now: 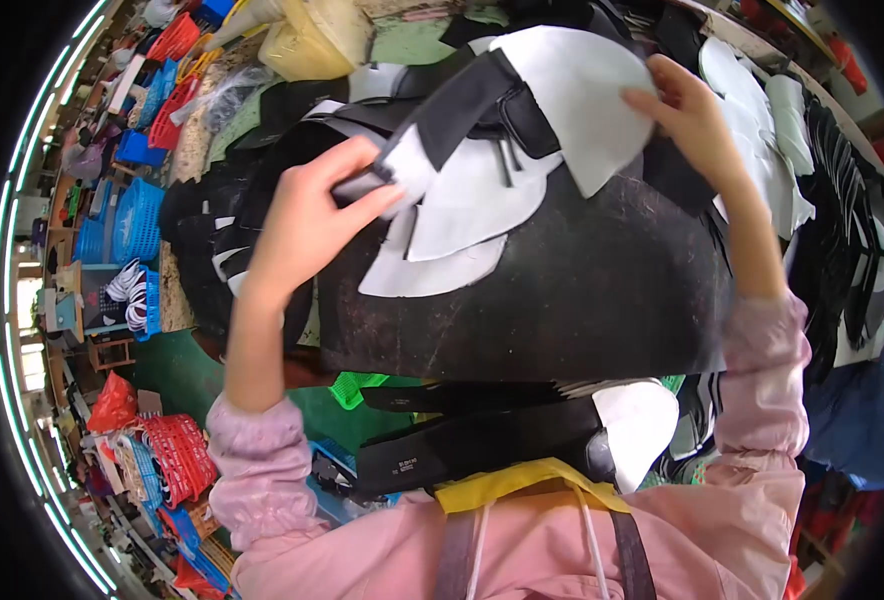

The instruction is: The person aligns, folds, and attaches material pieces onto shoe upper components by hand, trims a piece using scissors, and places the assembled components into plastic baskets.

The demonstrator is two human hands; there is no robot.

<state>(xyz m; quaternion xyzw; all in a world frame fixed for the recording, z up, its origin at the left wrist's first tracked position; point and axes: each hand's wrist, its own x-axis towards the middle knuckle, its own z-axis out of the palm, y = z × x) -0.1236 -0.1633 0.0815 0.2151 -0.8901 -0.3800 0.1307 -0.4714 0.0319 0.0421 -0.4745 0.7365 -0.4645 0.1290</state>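
A cut black and white panel (582, 95) with a wide rounded white end is held up above a dark work board (562, 300). My left hand (327, 195) pinches its narrow left end between thumb and fingers. At the right, my right hand (684, 110) has the edge of the white end between its fingers. Beneath the panel, similar white fan-shaped pieces (442, 270) lie overlapped on the board. Black pieces (202, 240) are heaped just left of my left hand.
White pieces (747, 130) and a long row of black pieces (842, 220) lie along the right. A yellowish plastic container (317, 40) stands at the back. More black panels (462, 450) rest below the board, close to my body. Blue baskets (137, 220) are at the left.
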